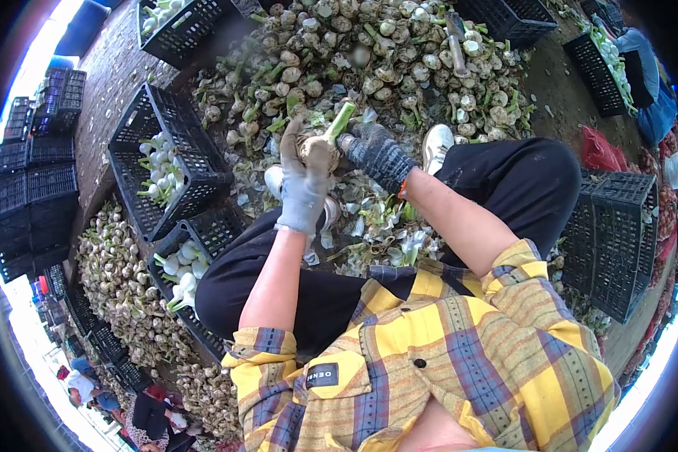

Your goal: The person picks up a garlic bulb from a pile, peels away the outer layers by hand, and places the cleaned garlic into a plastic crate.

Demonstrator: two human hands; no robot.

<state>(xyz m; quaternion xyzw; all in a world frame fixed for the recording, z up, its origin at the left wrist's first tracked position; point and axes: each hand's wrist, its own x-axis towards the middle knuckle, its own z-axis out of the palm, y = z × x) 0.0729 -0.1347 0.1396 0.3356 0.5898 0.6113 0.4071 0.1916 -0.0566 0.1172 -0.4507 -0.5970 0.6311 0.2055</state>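
My left hand (303,192), in a pale grey, soiled glove, is closed around a garlic bulb (318,143). The bulb's cut green stem (343,120) points up and to the right. Right beside it is my right hand (380,157) in a dark grey knitted glove, its fingers curled in against the bulb and stem. Whatever lies inside those fingers is hidden. In front of both hands spreads a big heap of untrimmed garlic (369,60). Papery peelings (388,233) litter the ground between my shoes.
Black crates with cleaned white garlic stand at left, one farther (158,218) and one by my knee (181,282). Another crate (610,241) is at right. A wooden-handled tool (457,49) lies on the heap. More garlic (124,286) is piled at left. Other people (154,418) sit lower left.
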